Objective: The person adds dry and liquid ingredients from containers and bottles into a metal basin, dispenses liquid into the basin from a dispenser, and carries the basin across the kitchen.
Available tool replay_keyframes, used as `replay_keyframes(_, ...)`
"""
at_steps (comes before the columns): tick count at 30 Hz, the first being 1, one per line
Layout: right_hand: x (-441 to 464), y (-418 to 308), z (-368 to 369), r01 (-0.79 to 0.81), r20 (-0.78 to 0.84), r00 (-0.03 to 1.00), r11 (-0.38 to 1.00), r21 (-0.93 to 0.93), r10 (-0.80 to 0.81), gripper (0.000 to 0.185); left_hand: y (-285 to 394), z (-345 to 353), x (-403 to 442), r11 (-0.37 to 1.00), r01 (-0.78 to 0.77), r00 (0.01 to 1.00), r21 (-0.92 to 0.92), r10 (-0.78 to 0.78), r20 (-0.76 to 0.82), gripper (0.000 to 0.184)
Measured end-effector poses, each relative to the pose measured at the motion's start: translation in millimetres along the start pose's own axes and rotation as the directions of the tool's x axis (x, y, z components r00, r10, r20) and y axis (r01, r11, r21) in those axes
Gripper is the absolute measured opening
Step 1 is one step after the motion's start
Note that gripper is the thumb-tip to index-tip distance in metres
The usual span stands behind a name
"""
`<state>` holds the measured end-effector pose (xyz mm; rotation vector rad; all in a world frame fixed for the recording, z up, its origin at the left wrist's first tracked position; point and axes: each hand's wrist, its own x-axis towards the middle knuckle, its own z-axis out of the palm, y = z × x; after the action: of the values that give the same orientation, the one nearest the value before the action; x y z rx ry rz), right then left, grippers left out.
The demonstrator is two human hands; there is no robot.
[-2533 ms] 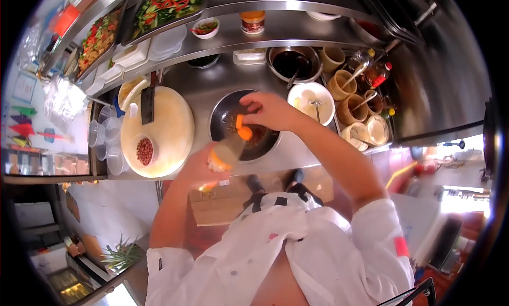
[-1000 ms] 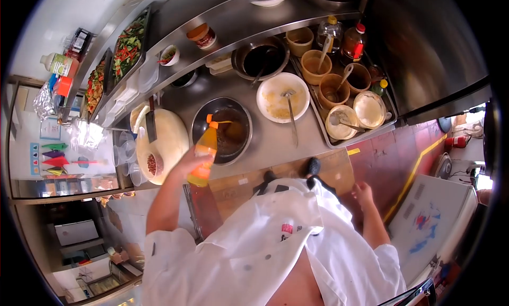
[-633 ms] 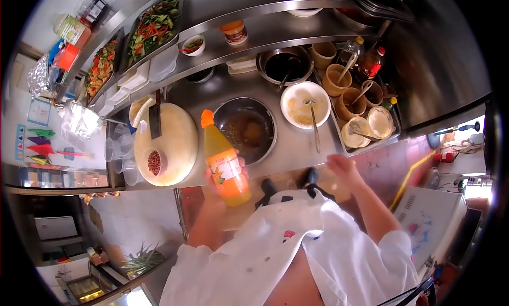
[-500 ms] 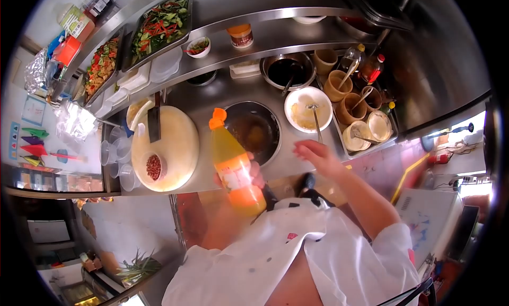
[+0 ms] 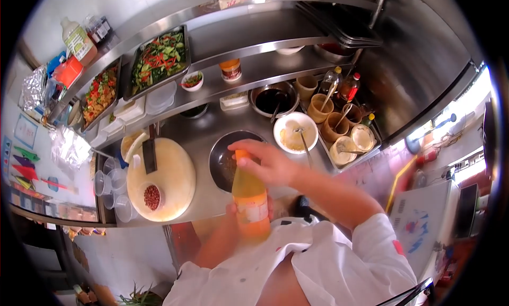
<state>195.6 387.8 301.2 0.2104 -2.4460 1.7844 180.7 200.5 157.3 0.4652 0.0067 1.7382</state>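
An upright plastic bottle [image 5: 250, 189] of yellow-orange liquid, with a pale label and an orange cap [image 5: 242, 154], is held in front of my body. My left hand [image 5: 231, 210] wraps round its lower half, with fingertips showing on both sides of the label. From above, my right hand [image 5: 270, 162] grips the cap, its fingers curled over the top. Just behind the bottle is a dark round pan [image 5: 221, 152] with some brownish contents, partly hidden by my right hand. To its right stands a white bowl [image 5: 313, 127] with yellowish remains and a spoon in it.
On the left, a round cutting board [image 5: 177, 189] bears a cleaver [image 5: 150, 156] and a cup of red beans [image 5: 151, 198]. Plastic cups [image 5: 103, 183] stand beside it. A tray of seasoning pots [image 5: 321, 109] is at right; shelves with vegetable trays [image 5: 159, 62] run behind.
My right hand has moved left from beside the bowl onto the bottle's cap. The bottle has shifted slightly right and lower in view. The camera view has tilted, so the counter appears lower.
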Motion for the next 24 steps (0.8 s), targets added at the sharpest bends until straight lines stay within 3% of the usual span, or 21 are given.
replay_keyframes(3, -10, 8, -6, 0.199, -0.067, 0.978, 0.979, 0.037, -0.196, 0.055, -4, 8, 4, 0.997, 0.074, 0.995, -0.002, -0.074, -0.071, 0.093)
replay_keyframes(4, -13, 8, -9, 0.226, -0.059, 0.973, 0.972, 0.068, -0.223, 0.057, 1, 10, 13, 0.990, 0.083, 0.992, 0.115, -0.071, -0.108, 0.092)
replay_keyframes(6, -9, 9, -27, 0.368, -0.020, 0.929, 0.927, -0.070, -0.371, 0.067, 13, 20, 35, 0.931, 0.084, 0.985, 0.354, -0.024, -0.172, 0.090)
replay_keyframes(7, -11, 3, -42, 0.352, 0.001, 0.935, 0.930, -0.103, -0.354, 0.075, 21, 26, 49, 0.878, 0.081, 0.980, 0.471, 0.015, -0.196, 0.089)
replay_keyframes(9, -10, -1, -74, 0.381, 0.038, 0.922, 0.890, -0.250, -0.384, 0.103, 34, 36, 75, 0.739, 0.079, 0.964, 0.669, 0.114, -0.241, 0.087)
replay_keyframes(10, -16, -19, -88, 0.326, -0.025, 0.945, 0.944, 0.048, -0.325, 0.115, 40, 39, 90, 0.658, 0.085, 0.949, 0.748, 0.174, -0.261, 0.087)
replay_keyframes(11, -21, -27, -105, 0.343, -0.104, 0.938, 0.929, 0.140, -0.331, 0.118, 51, 41, 112, 0.622, 0.001, 0.965, 0.783, 0.206, -0.165, 0.080)
replay_keyframes(12, -27, -28, -121, 0.361, -0.179, 0.929, 0.902, 0.236, -0.325, 0.122, 56, 59, 143, 0.500, -0.049, 0.968, 0.864, 0.238, -0.083, 0.079)
replay_keyframes(14, -38, -4, -159, 0.364, -0.127, 0.930, 0.914, 0.177, -0.345, 0.129, 58, 114, 207, 0.236, -0.143, 0.960, 0.961, 0.270, 0.076, 0.077)
replay_keyframes(15, -49, -2, -175, 0.315, -0.104, 0.946, 0.947, 0.063, -0.307, 0.130, 58, 122, 233, 0.120, -0.150, 0.951, 0.981, 0.289, 0.110, 0.073)
replay_keyframes(16, -58, 1, -191, 0.262, -0.087, 0.960, 0.964, -0.055, -0.266, 0.131, 55, 128, 261, 0.090, -0.118, 0.962, 0.989, 0.259, 0.091, 0.074)
replay_keyframes(19, -72, 26, -238, 0.295, -0.205, 0.937, 0.955, 0.031, -0.283, 0.112, 35, 144, 334, 0.049, 0.026, 0.973, 0.998, 0.228, -0.037, 0.078)
replay_keyframes(20, -76, 33, -257, 0.291, -0.241, 0.931, 0.956, 0.043, -0.272, 0.107, 29, 135, 354, -0.012, -0.015, 0.974, 1.000, 0.227, 0.017, 0.083)
replay_keyframes(22, -93, 25, -293, 0.269, -0.365, 0.897, 0.963, 0.008, -0.248, 0.093, 11, 171, 394, -0.341, -0.168, 0.928, 0.925, 0.263, 0.265, 0.086)
replay_keyframes(24, -107, 9, -331, 0.160, -0.394, 0.897, 0.978, -0.133, -0.201, 0.091, 6, 198, 424, -0.538, -0.093, 0.974, 0.838, 0.126, 0.189, 0.087)
